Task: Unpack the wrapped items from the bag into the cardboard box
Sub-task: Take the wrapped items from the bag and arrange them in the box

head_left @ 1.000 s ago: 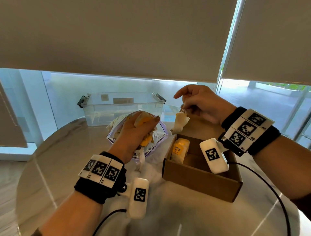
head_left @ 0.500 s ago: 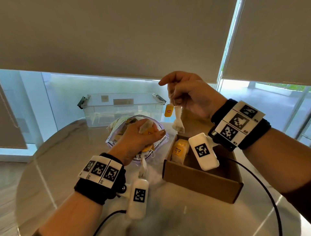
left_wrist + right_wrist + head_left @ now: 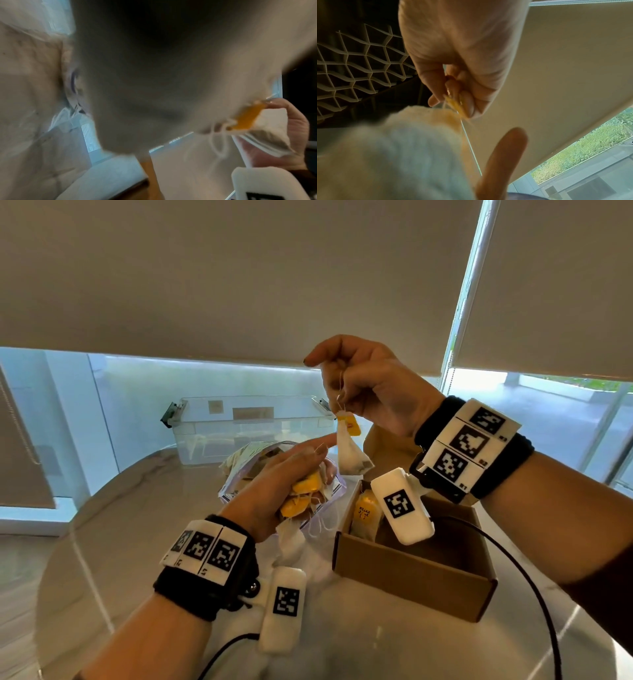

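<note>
1. Round marble table [image 3: 376,642] beneath drawn window blinds [image 3: 239,275].
2. Nearest, the cardboard box [image 3: 411,570] holds one tea bag [image 3: 365,513].
3. Left hand [image 3: 274,487] clutches a bundle of tea bags [image 3: 303,494] over the plastic bag [image 3: 239,470], index finger extended.
4. Right hand [image 3: 373,392] pinches a string, its pyramid tea bag [image 3: 351,457] dangling beyond the box.
5. Farthest: clear bin [image 3: 246,429].

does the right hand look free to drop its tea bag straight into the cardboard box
Probably yes. The right hand pinches the string, and the tea bag dangles just beyond the open cardboard box. Only one packet shows inside, leaving space.
</note>
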Available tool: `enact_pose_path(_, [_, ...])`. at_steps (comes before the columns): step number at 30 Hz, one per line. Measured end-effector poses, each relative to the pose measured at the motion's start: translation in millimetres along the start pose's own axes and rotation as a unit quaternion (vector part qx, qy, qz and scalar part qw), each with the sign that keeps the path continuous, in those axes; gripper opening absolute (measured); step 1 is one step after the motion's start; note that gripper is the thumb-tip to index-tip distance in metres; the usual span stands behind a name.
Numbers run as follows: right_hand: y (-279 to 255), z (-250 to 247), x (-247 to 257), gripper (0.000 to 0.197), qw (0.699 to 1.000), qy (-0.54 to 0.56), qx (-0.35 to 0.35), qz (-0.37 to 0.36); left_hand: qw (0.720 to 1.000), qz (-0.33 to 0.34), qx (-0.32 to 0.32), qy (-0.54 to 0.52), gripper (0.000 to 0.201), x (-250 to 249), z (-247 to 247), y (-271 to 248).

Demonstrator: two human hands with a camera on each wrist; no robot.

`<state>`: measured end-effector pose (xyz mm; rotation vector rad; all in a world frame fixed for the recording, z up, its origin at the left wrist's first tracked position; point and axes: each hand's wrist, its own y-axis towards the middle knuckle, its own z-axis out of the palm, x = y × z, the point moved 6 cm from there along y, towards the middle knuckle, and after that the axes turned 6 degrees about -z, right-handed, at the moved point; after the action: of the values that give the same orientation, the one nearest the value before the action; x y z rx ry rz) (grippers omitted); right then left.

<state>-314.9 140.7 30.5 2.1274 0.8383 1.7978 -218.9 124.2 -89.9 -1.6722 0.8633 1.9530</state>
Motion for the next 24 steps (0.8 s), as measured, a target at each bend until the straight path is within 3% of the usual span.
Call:
enact_pose_path(3, [4.3, 1.7, -0.1, 0.042, 1.0, -0.021, 0.003, 0.0, 0.999, -0.018, 0.047, 0.019, 0.043, 2.6, 9.6, -1.3])
enact_pose_path(7, [7.5, -1.8, -3.1, 0.045, 0.998, -0.056, -0.025, 0.011, 1.0, 0.023, 0.015, 0.015, 0.029, -5.2, 7.5, -0.3])
enact_pose_path(11, [3.2, -14.0, -11.9, 0.041, 0.991, -0.109, -0.055, 0.054, 0.997, 0.043, -0.017, -0.064, 0.024, -7.0, -2.3, 0.0])
enact_pose_path(13, [-3.1, -18.6, -17.4, 0.038, 0.983, -0.158, -0.037, 0.09, 0.994, 0.056, -0.047, -0.083, 0.027, -8.5, -7.5, 1.1])
enact_pose_path(17, [-16.1, -27.2, -22.1, 0.035, 0.967, -0.214, -0.001, 0.141, 0.984, 0.087, -0.156, -0.001, 0.019, -13.7, -13.8, 0.7])
enact_pose_path(20, [-23.3, -32.2, -26.2, 0.037, 0.965, -0.195, 0.008, 0.174, 0.98, 0.086, -0.177, 0.009, 0.014, -13.4, -16.2, 0.4])
enact_pose_path(24, [-32.8, -28.7, -35.4, 0.037, 0.965, -0.139, 0.055, 0.215, 0.985, 0.08, -0.153, -0.027, 0.017, -12.2, -18.2, -0.1])
